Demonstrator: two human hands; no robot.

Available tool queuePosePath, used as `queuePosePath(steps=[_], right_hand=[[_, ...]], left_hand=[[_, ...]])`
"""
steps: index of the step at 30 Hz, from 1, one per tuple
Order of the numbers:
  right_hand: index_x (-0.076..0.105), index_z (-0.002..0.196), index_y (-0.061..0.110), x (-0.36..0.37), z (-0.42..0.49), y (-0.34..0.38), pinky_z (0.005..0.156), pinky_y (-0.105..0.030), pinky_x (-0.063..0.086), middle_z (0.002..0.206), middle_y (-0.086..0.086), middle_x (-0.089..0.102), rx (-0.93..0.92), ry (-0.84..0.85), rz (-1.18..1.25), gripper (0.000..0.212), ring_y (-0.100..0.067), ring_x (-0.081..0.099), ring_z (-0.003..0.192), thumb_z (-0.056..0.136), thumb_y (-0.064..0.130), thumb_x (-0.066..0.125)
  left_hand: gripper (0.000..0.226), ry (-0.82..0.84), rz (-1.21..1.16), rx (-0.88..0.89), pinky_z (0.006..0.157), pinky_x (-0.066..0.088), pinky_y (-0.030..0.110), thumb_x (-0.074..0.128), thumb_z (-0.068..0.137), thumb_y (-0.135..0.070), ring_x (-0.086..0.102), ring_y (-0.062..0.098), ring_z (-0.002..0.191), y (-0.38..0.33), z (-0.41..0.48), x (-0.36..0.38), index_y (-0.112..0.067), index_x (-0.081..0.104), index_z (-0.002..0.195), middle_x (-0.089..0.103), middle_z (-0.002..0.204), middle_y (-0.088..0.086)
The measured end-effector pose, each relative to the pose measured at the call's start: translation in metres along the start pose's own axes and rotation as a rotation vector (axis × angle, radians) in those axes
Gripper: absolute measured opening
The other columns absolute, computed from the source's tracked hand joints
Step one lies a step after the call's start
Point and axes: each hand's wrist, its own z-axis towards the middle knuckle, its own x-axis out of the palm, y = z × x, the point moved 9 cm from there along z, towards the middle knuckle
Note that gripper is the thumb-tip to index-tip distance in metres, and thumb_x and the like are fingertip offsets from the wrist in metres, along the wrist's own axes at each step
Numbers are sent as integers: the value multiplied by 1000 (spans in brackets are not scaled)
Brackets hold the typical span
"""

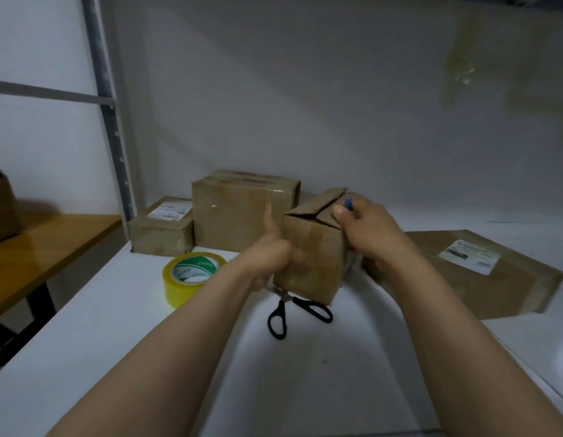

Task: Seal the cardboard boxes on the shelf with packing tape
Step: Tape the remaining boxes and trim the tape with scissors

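A small cardboard box (311, 247) is tilted between both hands above the white shelf (116, 326), its top flaps partly raised. My left hand (270, 250) grips its left side, thumb pointing up. My right hand (368, 231) holds the box's right top edge and also has a blue-tipped object (348, 203) between its fingers. A yellow roll of packing tape (188, 277) stands on the shelf to the left. Black-handled scissors (293, 313) lie under the box's near edge.
Against the back wall stand a large taped box (242, 209) and a small labelled box (162, 230). A flat labelled box (482, 272) lies at the right. A wooden table (37, 247) sits left of the metal shelf upright (110, 115).
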Motion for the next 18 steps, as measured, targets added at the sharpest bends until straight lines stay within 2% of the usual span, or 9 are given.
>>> queuePosePath(steps=[1,3,5,7,9,11,12,15,18], right_hand=[[63,100,13,1,-1,0,83,-45,56,101,-8,65,11,-18,53,36,-23,64,89,104,44,44],[67,100,13,4,-2,4,90,-52,56,101,-9,67,37,-20,133,42,-28,66,93,104,46,41],[70,104,10,9,-4,12,91,-53,55,101,-11,70,54,5,173,46,-29,67,94,105,45,40],[71,104,9,14,-6,22,91,-52,56,102,-11,71,37,37,201,45,-27,67,95,106,43,41],[73,103,14,11,-5,26,85,-43,59,101,-8,71,22,7,305,40,-23,68,92,106,41,44],[72,99,17,-4,-5,19,72,-34,61,96,-5,72,59,-122,524,33,-19,69,79,106,37,47],[71,94,17,-13,-5,13,69,-32,61,92,-4,72,69,-200,603,31,-17,68,72,105,35,48],[69,84,15,-21,-3,-3,64,-29,56,79,-1,70,84,-311,671,31,-13,60,61,103,31,52],[67,82,17,-9,-1,-10,68,-34,52,74,1,68,60,-350,591,28,-13,62,66,100,34,54]], left_hand=[[147,-21,29,76,118,33,46,91,67,-20,28,27,148,-6,-4,5,-43,-27,152,23,163,2],[160,-138,157,195,122,23,50,99,51,-42,10,25,152,-16,-14,10,-47,-27,150,-1,166,-5],[158,-246,249,259,122,23,51,97,46,-53,7,25,152,-21,-16,9,-50,-21,150,-5,163,-6],[147,-310,287,294,119,30,51,96,47,-54,17,29,148,-24,-17,3,-52,-8,150,4,158,-4],[126,-347,233,323,113,38,44,95,53,-48,32,26,138,-30,-17,-10,-47,12,147,17,150,-2],[109,-340,154,331,105,43,38,96,57,-40,40,21,126,-34,-16,-28,-44,27,141,26,142,-1],[104,-316,119,327,103,46,40,97,55,-41,43,20,123,-34,-15,-36,-46,32,137,31,140,-3],[106,-202,-70,306,94,56,43,99,41,-51,59,19,117,-26,-12,-58,-49,41,130,49,136,-4],[106,-123,-250,305,76,60,31,99,48,-30,69,10,102,-21,-16,-69,-38,43,138,60,127,-7]])
